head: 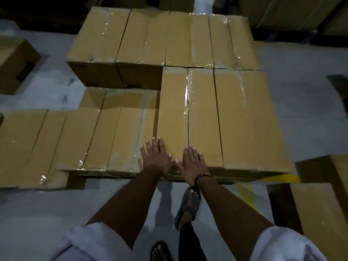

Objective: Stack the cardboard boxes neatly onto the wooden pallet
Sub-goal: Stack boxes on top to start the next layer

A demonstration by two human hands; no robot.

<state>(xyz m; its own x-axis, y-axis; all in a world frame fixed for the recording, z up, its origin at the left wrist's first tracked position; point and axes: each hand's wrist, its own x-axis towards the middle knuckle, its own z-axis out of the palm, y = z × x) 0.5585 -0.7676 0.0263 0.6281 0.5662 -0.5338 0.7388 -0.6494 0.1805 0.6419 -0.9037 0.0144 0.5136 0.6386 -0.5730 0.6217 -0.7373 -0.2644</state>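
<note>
Cardboard boxes [143, 36], brown and sealed with clear tape, sit in layers ahead of you; whatever carries them is hidden beneath. Your left hand [157, 157] and right hand [190, 164] both lie palm down, fingers straight and spread, thumbs nearly meeting, gripping nothing.

They rest on top of the taped box [175, 110] at the near edge of the stack. Your right hand lies across its centre seam. Your left hand is over its near left corner, with the outer fingers reaching past the box's left edge.

That box runs lengthwise away from you on the upper layer, and a neighbouring box [248, 119] touches its right side. Behind both, a back row [188, 38] of four boxes spans the far edge at about the same height. Left of the taped box, the tops of two lower boxes [113, 132] show one level down, at the stack's near left corner. Further boxes [24, 144] lie just beyond them to the left; you cannot tell from here whether they belong to the same stack.

A dark band [202, 176] circles your right wrist, and white sleeves [90, 240] cover your upper arms. Your sandalled foot [188, 204] stands on the grey floor [301, 95] just short of the stack's near edge. A loose box [17, 65] sits on the floor well off to the left, more cartons [320, 208] stand at your right, and a yellow line [282, 178] marks the floor beside the near right corner.
</note>
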